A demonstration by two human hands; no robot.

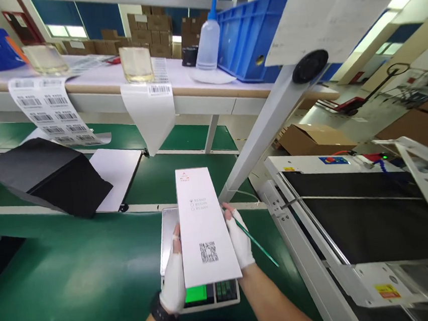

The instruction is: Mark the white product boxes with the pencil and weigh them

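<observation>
Two gloved sets of fingers (176,231) clamped on long edges of white box (204,227), right hand (240,241) also pinching green pencil (254,240), left hand (174,280) opposite. Box over scale (196,293) on green worktop (77,279). Weighing step, likely; next needs flat placement, release.

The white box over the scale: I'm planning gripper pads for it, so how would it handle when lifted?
The white box probably stays stiff: its edges look straight between the left hand and right hand. Its smooth faces may be slippery. Long and narrow, it could tip if gripped at one end.
</observation>
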